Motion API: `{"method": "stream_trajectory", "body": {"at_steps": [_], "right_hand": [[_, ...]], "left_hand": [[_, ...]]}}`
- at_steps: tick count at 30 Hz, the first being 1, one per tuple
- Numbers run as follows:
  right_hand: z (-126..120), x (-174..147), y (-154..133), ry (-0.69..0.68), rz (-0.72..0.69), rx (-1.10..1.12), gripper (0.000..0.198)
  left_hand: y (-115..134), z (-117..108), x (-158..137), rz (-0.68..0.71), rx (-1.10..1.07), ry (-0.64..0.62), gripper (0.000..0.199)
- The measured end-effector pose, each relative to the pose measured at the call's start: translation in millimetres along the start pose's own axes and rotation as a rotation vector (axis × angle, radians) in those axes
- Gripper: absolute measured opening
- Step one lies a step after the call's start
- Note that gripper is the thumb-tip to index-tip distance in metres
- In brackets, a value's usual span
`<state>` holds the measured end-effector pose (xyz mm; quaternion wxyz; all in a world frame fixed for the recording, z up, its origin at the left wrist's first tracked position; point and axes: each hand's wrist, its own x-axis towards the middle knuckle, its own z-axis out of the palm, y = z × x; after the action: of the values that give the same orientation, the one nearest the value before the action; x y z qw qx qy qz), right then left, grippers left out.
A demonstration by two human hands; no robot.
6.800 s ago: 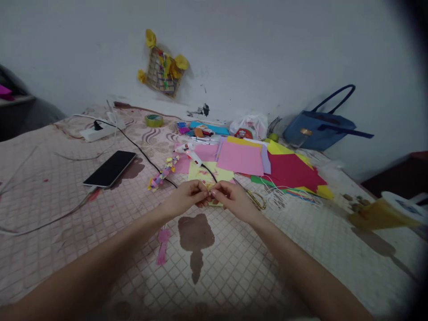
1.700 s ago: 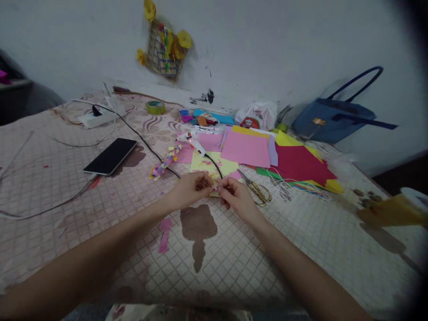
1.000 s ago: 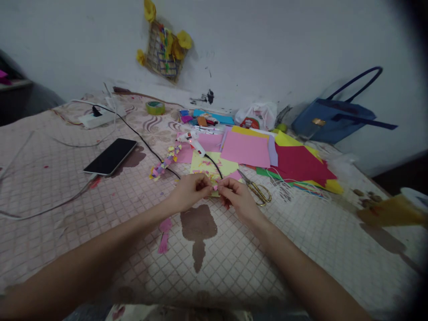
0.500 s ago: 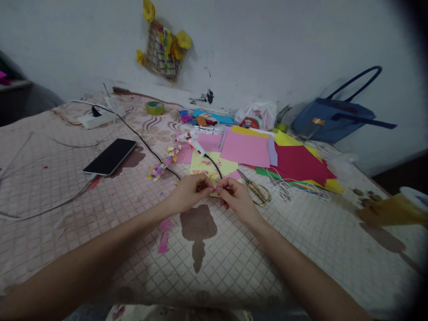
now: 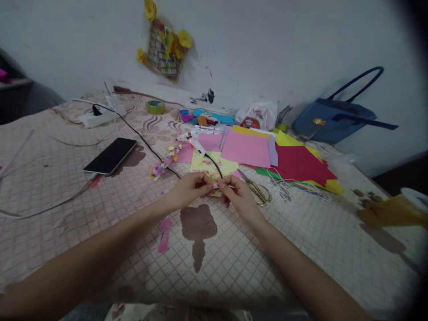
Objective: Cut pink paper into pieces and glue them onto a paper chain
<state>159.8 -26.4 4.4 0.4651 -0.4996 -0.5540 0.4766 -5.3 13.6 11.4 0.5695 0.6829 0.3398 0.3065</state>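
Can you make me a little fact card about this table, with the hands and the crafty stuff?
Left hand: close to right hand; anything pinched is too small to identify
Right hand: beside scissors
Glue gun: white, red light showing, lying over pink paper
Scissors: gold-handled
Smartphone: dark screen, white cable attached
Handbag: blue, near the wall

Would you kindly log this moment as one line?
left hand, right hand: close together at pink scrap, grip unclear | glue gun: red light lit | scissors: lying beside right hand
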Motion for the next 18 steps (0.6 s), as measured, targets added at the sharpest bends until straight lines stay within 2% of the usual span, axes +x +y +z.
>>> {"method": "stream_trajectory", "body": {"at_steps": [4,9,18], "right_hand": [[2.3,-1.6,-4.9,0.020,-0.039,-0.135,0.017],[3.1,-1.2,-4.4,0.101,-0.112,-0.188,0.012],[2.2,-1.7,-1.8,0.097,-0.133,-0.207,0.007]], "left_hand": [[-0.3,2.2,-1.9,0.075,0.152,0.053,0.014],[3.8,3.0,-4.3,0.102,0.309,0.124,0.014],[7.8,4.3,-5.9,0.139,0.326,0.133,0.014]]}}
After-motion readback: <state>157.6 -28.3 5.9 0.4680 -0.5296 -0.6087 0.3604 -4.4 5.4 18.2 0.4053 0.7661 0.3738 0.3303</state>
